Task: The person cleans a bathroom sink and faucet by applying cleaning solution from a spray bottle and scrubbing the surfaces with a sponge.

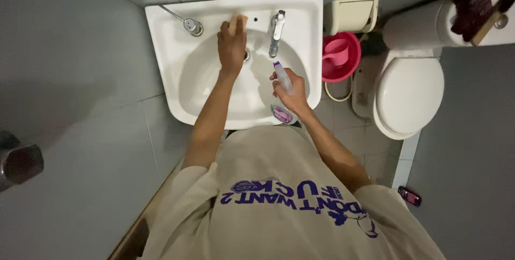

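My left hand [232,45] presses a tan sponge [238,22] against the back wall of a white wash basin [177,29], just left of the chrome tap [277,32]. My right hand [289,91] grips a clear spray bottle [282,94] with a purple nozzle and purple label, held over the basin's front right part with the nozzle toward the tap. Both forearms reach out from a beige printed shirt.
A chrome soap pump [191,24] stands at the basin's back left. A pink bucket with a pink scoop [340,56] sits on the floor between the basin and a white toilet [409,93] with its lid down. A metal bin [20,162] is at the left edge.
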